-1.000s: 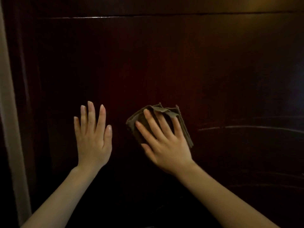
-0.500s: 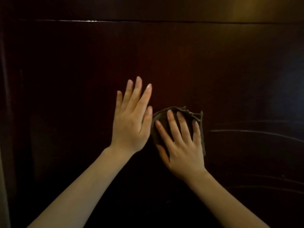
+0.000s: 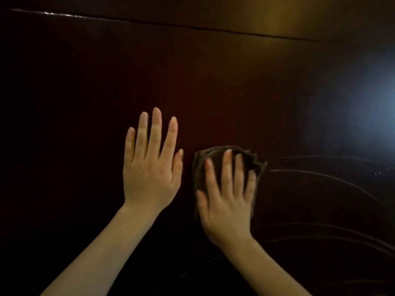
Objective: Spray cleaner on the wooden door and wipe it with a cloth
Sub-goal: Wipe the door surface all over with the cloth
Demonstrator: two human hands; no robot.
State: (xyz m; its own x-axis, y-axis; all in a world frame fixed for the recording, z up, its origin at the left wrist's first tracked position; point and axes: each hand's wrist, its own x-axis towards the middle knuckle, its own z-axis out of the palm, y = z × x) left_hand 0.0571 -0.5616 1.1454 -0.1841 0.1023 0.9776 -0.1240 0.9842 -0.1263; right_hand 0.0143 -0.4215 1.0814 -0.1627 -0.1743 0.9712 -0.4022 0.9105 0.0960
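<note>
From the head camera, a dark wooden door [image 3: 213, 86] fills the whole frame, its surface a deep reddish brown and dimly lit. A thin horizontal seam [image 3: 149, 22] crosses it near the top, slanting slightly down to the right, with a warm yellowish gleam above it at upper right. A pale bluish glare [image 3: 367, 120] sits on the door at the far right edge.

The left hand [image 3: 149, 176] lies flat and fully open against the door just left of centre — fingers straight, pointing up and slightly spread, thumb tucked close on its right side. It holds nothing. Its bare forearm runs down toward the lower left corner.

The right hand [image 3: 226, 199] is just beside it, a little lower, with a narrow strip of bare door between the two. It is open as well, fingers spread and pointing up, palm pressing a crumpled brownish cloth [image 3: 201, 167] flat against the door rather than gripping it. The cloth shows above the fingertips, along the hand's left side down to the thumb, and in a ragged edge to the right. The hand is slightly blurred.

To the right of the cloth, faint curved streaks [image 3: 320, 176] arc across the door — several pale lines sweeping toward the lower right.
</note>
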